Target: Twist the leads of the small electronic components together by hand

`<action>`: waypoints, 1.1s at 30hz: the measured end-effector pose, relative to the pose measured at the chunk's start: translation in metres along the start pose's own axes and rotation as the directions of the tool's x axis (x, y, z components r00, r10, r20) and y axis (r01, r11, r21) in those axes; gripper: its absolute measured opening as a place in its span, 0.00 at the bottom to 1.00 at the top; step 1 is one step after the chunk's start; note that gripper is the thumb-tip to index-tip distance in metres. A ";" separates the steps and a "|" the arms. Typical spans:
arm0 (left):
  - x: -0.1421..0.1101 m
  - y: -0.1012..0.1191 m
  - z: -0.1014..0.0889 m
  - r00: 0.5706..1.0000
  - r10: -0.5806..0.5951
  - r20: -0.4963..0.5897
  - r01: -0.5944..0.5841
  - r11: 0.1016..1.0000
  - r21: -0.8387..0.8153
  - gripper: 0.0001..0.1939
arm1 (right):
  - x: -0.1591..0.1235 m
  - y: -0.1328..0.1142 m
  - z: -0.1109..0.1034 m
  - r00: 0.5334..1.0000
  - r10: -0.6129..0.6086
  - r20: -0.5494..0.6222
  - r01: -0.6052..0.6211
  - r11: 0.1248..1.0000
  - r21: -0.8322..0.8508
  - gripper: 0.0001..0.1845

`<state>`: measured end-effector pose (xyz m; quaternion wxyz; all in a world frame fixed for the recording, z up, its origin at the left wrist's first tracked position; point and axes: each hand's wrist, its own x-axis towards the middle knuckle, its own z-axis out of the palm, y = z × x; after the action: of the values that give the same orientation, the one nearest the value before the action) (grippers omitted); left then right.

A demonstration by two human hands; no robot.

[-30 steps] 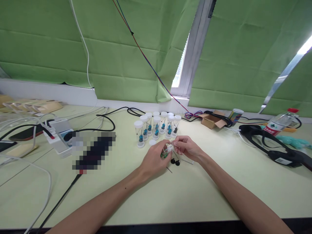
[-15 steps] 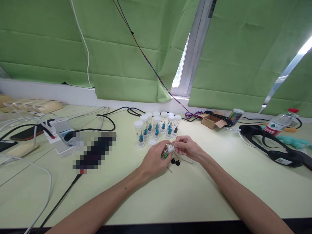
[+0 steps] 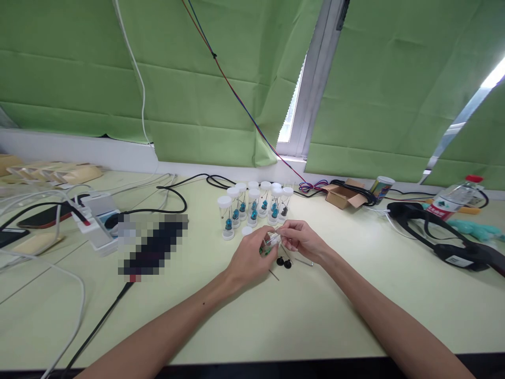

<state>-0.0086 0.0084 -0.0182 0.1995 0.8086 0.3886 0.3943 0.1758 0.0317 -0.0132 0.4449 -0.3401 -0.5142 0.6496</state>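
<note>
My left hand [image 3: 249, 258] is wrapped round a small clear plastic tube [image 3: 272, 240], with something green showing inside it near the fingers. At the tube's open end, my right hand [image 3: 303, 241] pinches with thumb and forefinger; what lies between them is too small to make out. A white round cap [image 3: 246, 231] lies just beyond my left hand. Two small black disc-like parts [image 3: 287, 263] rest below the hands, near a bent metal rod [image 3: 305, 262] and a thin straight rod [image 3: 274, 275]. Behind stand several capped clear tubes [image 3: 225, 215] holding blue parts and thin rods.
Left on the table are a white power strip [image 3: 94, 231], cables and a pixelated dark object [image 3: 153, 247]. To the right lie a black headset [image 3: 453, 252], a water bottle [image 3: 453, 200], a small cardboard box [image 3: 343, 197] and a can [image 3: 382, 188].
My right fingers have shifted slightly left at the tube's open end. My left hand keeps its hold, and the things on the table stay put.
</note>
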 end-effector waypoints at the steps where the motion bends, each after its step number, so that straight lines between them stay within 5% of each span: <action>1: 0.000 0.000 0.000 1.000 -0.009 -0.005 0.009 1.000 -0.007 0.09 | 0.000 0.000 0.001 1.000 -0.006 0.003 0.006 1.000 0.003 0.14; 6: 0.003 -0.001 -0.001 0.994 -0.102 -0.034 0.100 0.993 -0.061 0.10 | 0.000 0.003 0.006 0.997 -0.080 -0.013 0.080 0.996 -0.045 0.16; 9: 0.004 -0.004 -0.001 0.981 -0.183 -0.067 0.175 0.979 -0.106 0.14 | 0.001 0.005 0.008 0.973 -0.201 -0.112 0.163 0.946 -0.281 0.19; 12: 0.006 -0.006 -0.001 0.964 -0.243 -0.106 0.224 0.961 -0.161 0.15 | 0.000 0.007 0.007 0.903 -0.392 -0.174 0.204 0.749 -0.630 0.18; 15: 0.007 -0.008 -0.001 0.951 -0.283 -0.125 0.253 0.944 -0.212 0.15 | 0.000 0.009 0.006 0.868 -0.482 -0.116 0.196 0.548 -0.813 0.11; 21: 0.008 -0.011 0.000 0.942 -0.301 -0.150 0.267 0.940 -0.213 0.17 | -0.001 0.013 0.005 0.909 -0.416 -0.007 0.184 0.416 -0.891 0.08; 33: 0.008 -0.012 0.001 0.949 -0.287 -0.130 0.260 0.947 -0.191 0.24 | 0.002 0.018 0.002 0.943 -0.326 0.065 0.190 0.368 -0.910 0.11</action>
<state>-0.0103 0.0218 -0.0227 0.2902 0.6932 0.4762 0.4566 0.1695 0.0314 -0.0301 0.3174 -0.4813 -0.7998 0.1671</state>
